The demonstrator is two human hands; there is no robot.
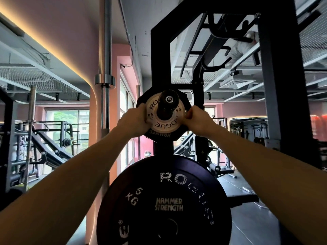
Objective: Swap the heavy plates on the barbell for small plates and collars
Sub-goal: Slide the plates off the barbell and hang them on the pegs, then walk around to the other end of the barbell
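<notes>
Both arms reach up & fwd to a small white plate (160, 119) marked ROGUE and 0.5, sitting on a black storage peg (168, 100) of the dark rack (276, 85). Left hand (133, 122) grips the plate's left edge, fingers curled round the rim; right hand (194, 121) grips the right edge, fingers curled in at the rim too. The peg pokes through the plate's centre hole, its end cap facing the camera. Directly behind the white plate, touching or nearly so, is a black plate (184, 106) w/ upside-down lettering visible under the white one. Whether the white plate is pressed flush to it, can't tell. Below, on a lower peg of the same rack, hangs a large black bumper plate (164, 200) marked ROGUE, 5 KG, HAMMER STRENGTH, well under the hands & apart from them. Left of the rack a chrome barbell (106, 68) stands upright beside a pink pillar (95, 138). Far left bkgd: incline bench frames (46, 144) before a window (67, 131). No collars in view that I can make out.
</notes>
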